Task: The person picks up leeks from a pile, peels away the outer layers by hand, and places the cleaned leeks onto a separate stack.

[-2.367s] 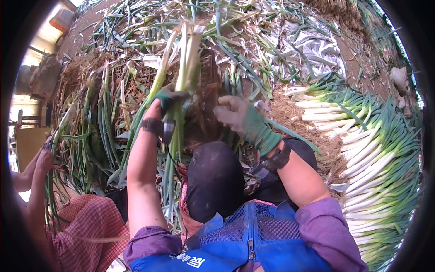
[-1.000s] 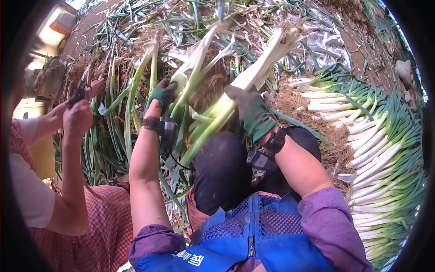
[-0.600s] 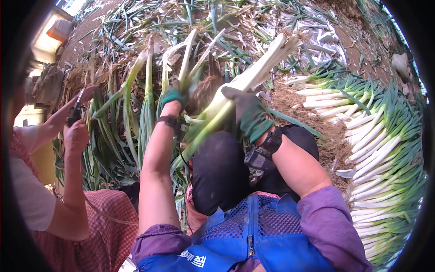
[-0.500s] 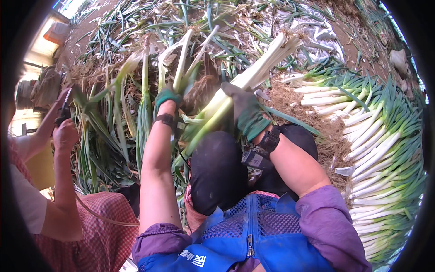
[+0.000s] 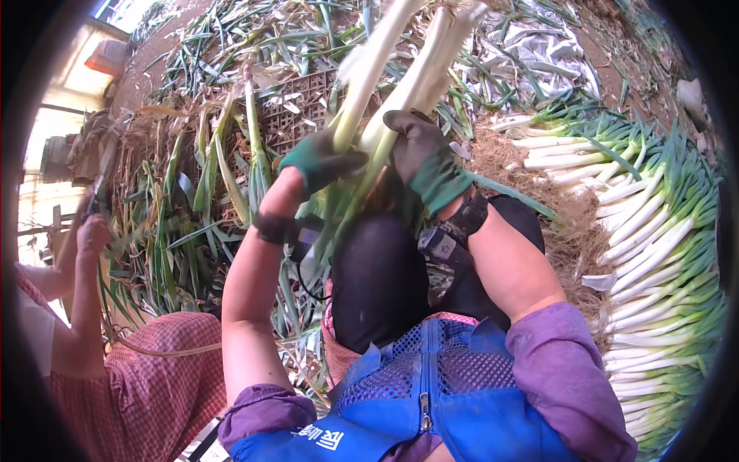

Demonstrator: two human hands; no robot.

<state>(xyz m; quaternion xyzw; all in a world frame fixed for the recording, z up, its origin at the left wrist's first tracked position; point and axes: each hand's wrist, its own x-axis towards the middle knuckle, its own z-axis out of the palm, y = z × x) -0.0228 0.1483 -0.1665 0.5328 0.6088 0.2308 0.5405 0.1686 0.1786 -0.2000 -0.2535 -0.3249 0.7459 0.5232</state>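
My left hand point(image 5: 322, 162), in a green and dark glove, is closed around thick leek stalks point(image 5: 372, 69), white ends pointing up and away. Beside it my right hand point(image 5: 425, 158), gloved the same way, grips a second bunch of leeks point(image 5: 419, 81), thumb across the stalks. Both bunches lean close together above my knees, and their green leaves hang between my hands toward my left knee. The upper tips of the stalks are blurred by motion.
Rows of cleaned leeks point(image 5: 654, 254) lie at the right beside a heap of dry roots point(image 5: 566, 223). Untrimmed leeks point(image 5: 181, 200) and a brown plastic crate point(image 5: 296, 108) are at the left. A co-worker's hand point(image 5: 94, 233) is raised at the far left. Leaf scraps cover the ground ahead.
My left hand has moved right and up with leek stalks from the pile, coming up beside the bunch in my right hand. The co-worker's hand has shifted left.
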